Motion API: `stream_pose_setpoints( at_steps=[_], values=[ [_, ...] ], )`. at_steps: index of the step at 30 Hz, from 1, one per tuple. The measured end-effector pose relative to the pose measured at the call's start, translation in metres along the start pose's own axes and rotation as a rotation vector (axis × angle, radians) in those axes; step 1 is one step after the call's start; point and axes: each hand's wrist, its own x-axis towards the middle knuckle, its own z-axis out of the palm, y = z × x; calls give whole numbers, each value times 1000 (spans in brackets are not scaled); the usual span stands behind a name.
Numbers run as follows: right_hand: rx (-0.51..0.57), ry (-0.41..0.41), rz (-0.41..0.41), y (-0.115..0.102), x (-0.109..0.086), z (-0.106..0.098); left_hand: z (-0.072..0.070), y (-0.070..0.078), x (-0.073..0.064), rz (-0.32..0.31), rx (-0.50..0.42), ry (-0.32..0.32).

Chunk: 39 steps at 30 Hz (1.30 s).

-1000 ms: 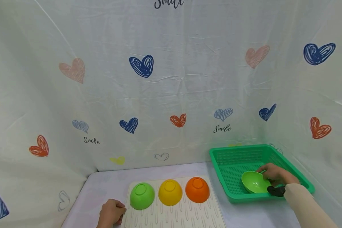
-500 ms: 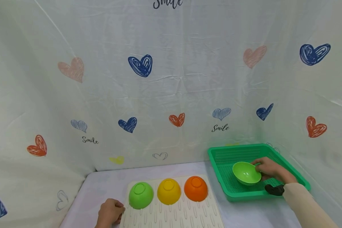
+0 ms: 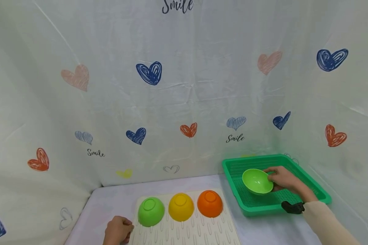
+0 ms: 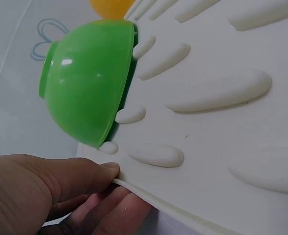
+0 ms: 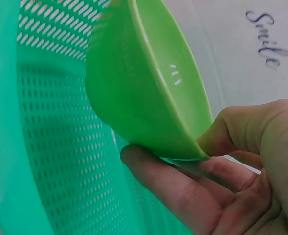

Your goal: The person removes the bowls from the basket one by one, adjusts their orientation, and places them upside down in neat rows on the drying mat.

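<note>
My right hand [image 3: 282,178] pinches the rim of a light green bowl [image 3: 256,182], thumb inside and fingers beneath. The bowl is tilted, its hollow side up, over the green plastic basket [image 3: 248,210]; in the right wrist view the basket's slotted wall is behind it. My left hand [image 3: 118,230] grips the left edge of a white ridged drying mat [image 3: 184,234], thumb on top and fingers under, as the left wrist view shows. Close by that thumb an upside-down green bowl [image 4: 87,83] rests on the mat. A yellow bowl [image 3: 181,207] and an orange bowl [image 3: 210,204] are upside down beside it.
The basket stands at the right of the table [image 3: 116,197], near the back curtain [image 3: 171,95] printed with hearts. Around my right wrist is a black strap [image 3: 292,207]. The mat's ridged front part extends toward me from the row of bowls.
My right hand has raised the light green bowl from low in the basket and carried it leftward. The left hand keeps its hold on the mat's edge. The head view has shifted slightly.
</note>
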Motion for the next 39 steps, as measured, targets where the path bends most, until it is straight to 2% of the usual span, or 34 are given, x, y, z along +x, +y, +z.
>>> stream_pose_setpoints(
  at_steps=[6, 12, 22, 33, 39],
  values=[
    [16, -9, -51, -15, -3, 9, -2, -1, -2, -6, -12, 2],
    [34, -9, -56, -30, -9, 20, -2, -2, -3, -19, -28, -5],
    [51, -44, -120, -56, -9, 39, 0, -6, 6, -4, -29, -11],
    [48, -52, -158, -73, -8, 74, -1, -5, 3, -5, -20, -2],
    [82, -65, -165, -83, -12, 95, 0, -4, 3, -5, -13, 2]
  ],
)
